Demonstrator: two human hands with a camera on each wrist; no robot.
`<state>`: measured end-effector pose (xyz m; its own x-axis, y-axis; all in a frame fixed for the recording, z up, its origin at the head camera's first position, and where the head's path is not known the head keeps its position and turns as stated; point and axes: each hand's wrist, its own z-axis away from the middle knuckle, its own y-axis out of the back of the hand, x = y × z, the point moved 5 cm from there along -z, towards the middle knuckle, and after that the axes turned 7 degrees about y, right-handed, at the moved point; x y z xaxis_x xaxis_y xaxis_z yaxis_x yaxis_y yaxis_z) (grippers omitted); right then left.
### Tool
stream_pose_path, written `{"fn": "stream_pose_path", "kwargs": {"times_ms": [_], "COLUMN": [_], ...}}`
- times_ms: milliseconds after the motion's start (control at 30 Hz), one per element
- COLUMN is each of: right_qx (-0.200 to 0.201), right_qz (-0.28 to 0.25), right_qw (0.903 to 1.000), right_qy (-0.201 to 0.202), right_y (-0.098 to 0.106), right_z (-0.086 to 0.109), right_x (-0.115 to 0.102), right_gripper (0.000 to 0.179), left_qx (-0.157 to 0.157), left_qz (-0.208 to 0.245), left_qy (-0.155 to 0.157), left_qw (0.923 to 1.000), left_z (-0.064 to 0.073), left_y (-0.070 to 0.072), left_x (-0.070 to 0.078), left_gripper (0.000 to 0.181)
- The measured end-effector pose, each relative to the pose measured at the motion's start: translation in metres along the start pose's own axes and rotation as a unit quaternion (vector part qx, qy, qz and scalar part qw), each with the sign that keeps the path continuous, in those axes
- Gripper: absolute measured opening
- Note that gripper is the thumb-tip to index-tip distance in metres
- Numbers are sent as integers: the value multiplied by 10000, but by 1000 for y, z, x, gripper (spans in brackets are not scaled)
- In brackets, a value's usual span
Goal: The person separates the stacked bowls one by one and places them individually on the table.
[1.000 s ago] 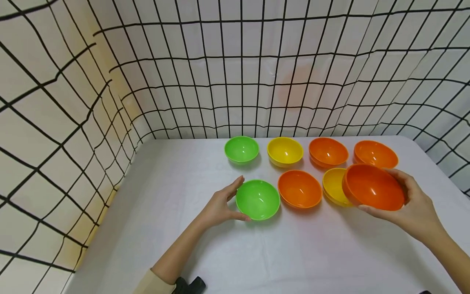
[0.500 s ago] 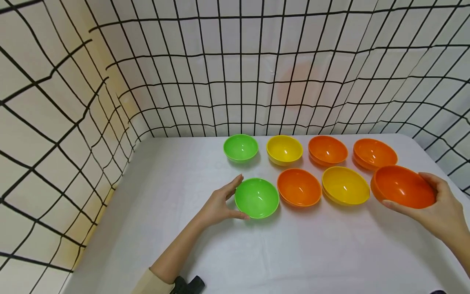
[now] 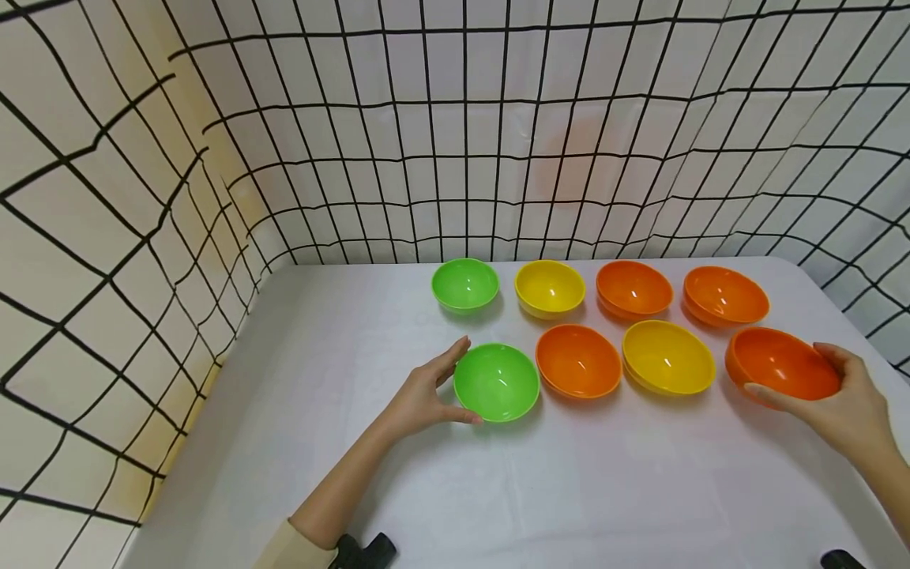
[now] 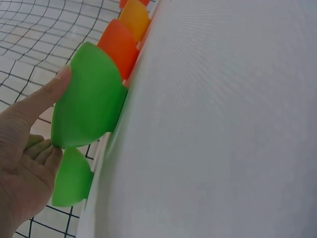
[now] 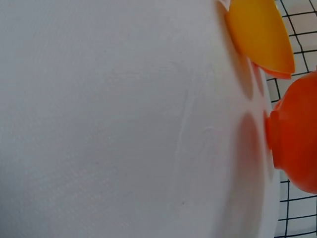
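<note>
My left hand (image 3: 429, 401) holds the front green bowl (image 3: 497, 382) by its left side, thumb and fingers spread along the rim. In the left wrist view that green bowl (image 4: 89, 99) stands on the white table. At the right, my right hand (image 3: 846, 403) grips an orange bowl (image 3: 778, 365) by its right side, thumb at the near rim. This bowl (image 5: 299, 134) shows at the right edge of the right wrist view, where the hand is out of sight; whether its base touches the table I cannot tell. Between the hands stand another orange bowl (image 3: 578, 361) and a yellow bowl (image 3: 668, 357).
Behind is a row with a green bowl (image 3: 465, 284), a yellow bowl (image 3: 550, 288) and two orange bowls, one inner (image 3: 633, 290) and one outer (image 3: 725, 295). White walls with black grid netting (image 3: 465, 142) enclose the white table (image 3: 540, 490) at the back and sides.
My right hand has carried its orange bowl rightward from over the front yellow bowl, then lowered it at the row's right end. The left hand has stayed at the green bowl.
</note>
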<state>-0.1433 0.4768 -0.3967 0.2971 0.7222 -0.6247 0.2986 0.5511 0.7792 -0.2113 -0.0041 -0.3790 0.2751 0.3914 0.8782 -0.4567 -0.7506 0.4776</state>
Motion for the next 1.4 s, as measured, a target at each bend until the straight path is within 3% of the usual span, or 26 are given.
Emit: {"fn": "stream_pose_path", "kwargs": {"times_ms": [533, 767, 1033, 1267, 1400], "right_qx": [76, 54, 65, 244, 506], "right_qz": [-108, 17, 48, 105, -87], "right_qw": [9999, 9996, 9994, 9994, 9985], "right_qy": [29, 268, 344, 228, 180], "right_y": [-13, -14, -17, -24, -20], "right_z": [-9, -12, -12, -19, -11], "right_x": [19, 19, 23, 41, 28], "right_gripper": [104, 108, 107, 106, 100], "left_qx": [32, 87, 57, 139, 162], "left_qz": [-14, -55, 8, -81, -118], "left_qy": [-16, -113, -81, -90, -83], "left_qw": [10000, 9999, 10000, 9998, 9998], "left_z": [0, -12, -3, -11, -13], "left_y": [0, -8, -5, -10, -10], "left_x": [-1, -36, -10, -35, -39], "left_gripper": [100, 107, 101, 106, 108]}}
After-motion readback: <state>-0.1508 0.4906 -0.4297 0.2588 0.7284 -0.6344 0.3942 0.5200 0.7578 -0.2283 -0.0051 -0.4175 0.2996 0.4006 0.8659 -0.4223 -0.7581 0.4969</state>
